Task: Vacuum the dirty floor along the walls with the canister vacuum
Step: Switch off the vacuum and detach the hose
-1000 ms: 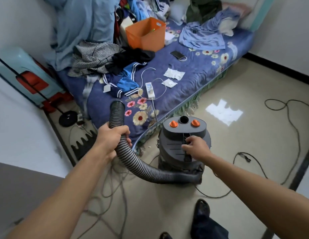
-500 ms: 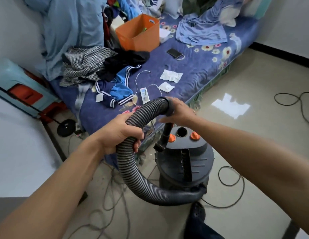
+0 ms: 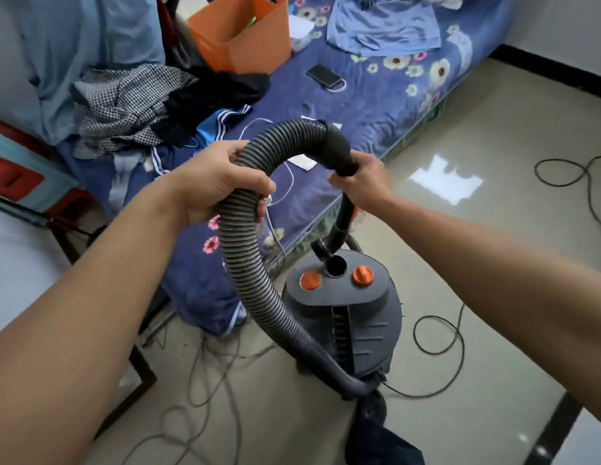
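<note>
Everything here is placed from the canister vacuum (image 3: pixel 366 327), which sits on the floor (image 3: pixel 493 263) low in the middle of the view.

The ribbed hose (image 3: pixel 248 263) comes out low at the near side of the vac, loops up and left, then bends back over the top. The left hand (image 3: pixel 218 182) is up and left of the vac, fingers wrapped tight round the ribbed part. The right hand (image 3: pixel 362 182) is right above the vac and grips the smooth black end piece (image 3: pixel 339 146). A thin black tube (image 3: pixel 342 223) drops from that hand toward the round hole (image 3: pixel 336 266) in the vac lid, between two orange knobs (image 3: pixel 310 280). I can't tell if the tip is in the hole or just behind it.

Step, I think: still set-up, no cleaning yet. The sucking end is up in the air, not on the floor.

Next move prob needs this: swing the tube end clear of the lid, tip it down to the floor, and head for the dark wall strip (image 3: pixel 560 65) far behind and right of the vac. Both hands should keep hold so the hose doesn't kink.

Watch out: thin cords (image 3: pixel 436 333) lie just right of the vac, and more lie to the left and nearer. The bed (image 3: pixel 376 105) is close behind it, so there isn't much room that way.
</note>
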{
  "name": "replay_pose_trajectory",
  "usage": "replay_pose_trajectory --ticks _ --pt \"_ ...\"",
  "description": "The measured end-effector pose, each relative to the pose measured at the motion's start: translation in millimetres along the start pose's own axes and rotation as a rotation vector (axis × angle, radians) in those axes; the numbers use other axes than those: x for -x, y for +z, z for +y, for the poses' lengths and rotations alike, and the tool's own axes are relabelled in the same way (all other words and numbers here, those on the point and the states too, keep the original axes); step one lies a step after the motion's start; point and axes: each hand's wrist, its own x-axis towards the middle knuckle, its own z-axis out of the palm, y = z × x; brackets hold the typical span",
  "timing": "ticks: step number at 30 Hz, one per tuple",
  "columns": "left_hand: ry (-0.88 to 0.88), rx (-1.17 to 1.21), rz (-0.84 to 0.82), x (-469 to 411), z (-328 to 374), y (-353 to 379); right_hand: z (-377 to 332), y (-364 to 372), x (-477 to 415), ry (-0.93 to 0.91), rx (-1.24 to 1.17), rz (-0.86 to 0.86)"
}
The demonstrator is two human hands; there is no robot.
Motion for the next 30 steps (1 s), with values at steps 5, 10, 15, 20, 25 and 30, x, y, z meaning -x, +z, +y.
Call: replay_pose_trajectory --ticks 5,10,15,20,25,30 --pt "-0.009 -0.124 0.364 -35 -50 -5 23 -28 -14 -0.028 0.291 0.066" --pt "-0.110 -0.327 0.597 -55 -152 0 59 -30 -14 0.066 0.364 0.066" --pt "-0.313 -0.250 0.643 -52 -262 28 114 -21 -12 0.270 0.443 0.087" --pt "-0.429 -0.274 0.637 -47 -359 43 174 2 4 0.540 0.450 -0.015" --pt "-0.431 -0.327 0.510 -60 -408 23 224 38 46 0.819 0.239 -0.141" --pt "-0.327 -0.356 0.455 -99 -418 12 248 53 86 0.941 -0.142 -0.028"
